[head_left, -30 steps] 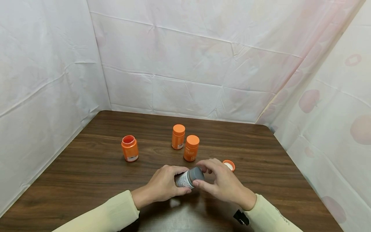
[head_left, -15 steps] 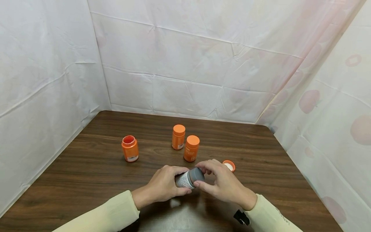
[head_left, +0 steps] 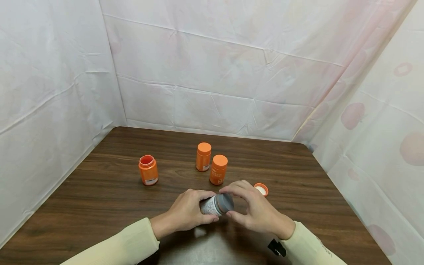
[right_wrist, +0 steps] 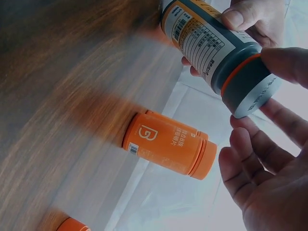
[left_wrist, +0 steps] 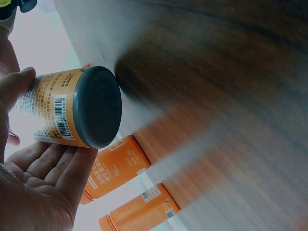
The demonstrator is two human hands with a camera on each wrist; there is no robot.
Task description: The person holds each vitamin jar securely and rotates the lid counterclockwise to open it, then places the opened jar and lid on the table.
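My left hand (head_left: 187, 209) grips a dark grey bottle (head_left: 209, 206) with a white and orange printed label. The bottle lies tilted on its side above the table, its capped end pointing right. In the left wrist view, its smooth dark base (left_wrist: 101, 107) faces the camera. My right hand (head_left: 256, 209) pinches the grey cap (head_left: 225, 202) between thumb and fingertips. In the right wrist view, an orange ring (right_wrist: 239, 73) shows between the cap and the bottle's shoulder, and the right thumb (right_wrist: 284, 65) lies along the cap's edge.
Two capped orange bottles (head_left: 203, 158) (head_left: 218, 171) stand together beyond the hands. An uncapped orange bottle (head_left: 148, 172) stands to the left. An orange cap (head_left: 261, 189) lies with its white inside up, just behind the right hand. White sheets (head_left: 212, 66) surround the wooden table (head_left: 99, 206).
The right thumb and index finger have shifted round the grey cap, the thumb to the right and the finger to the left. The left hand and bottle keep their place.
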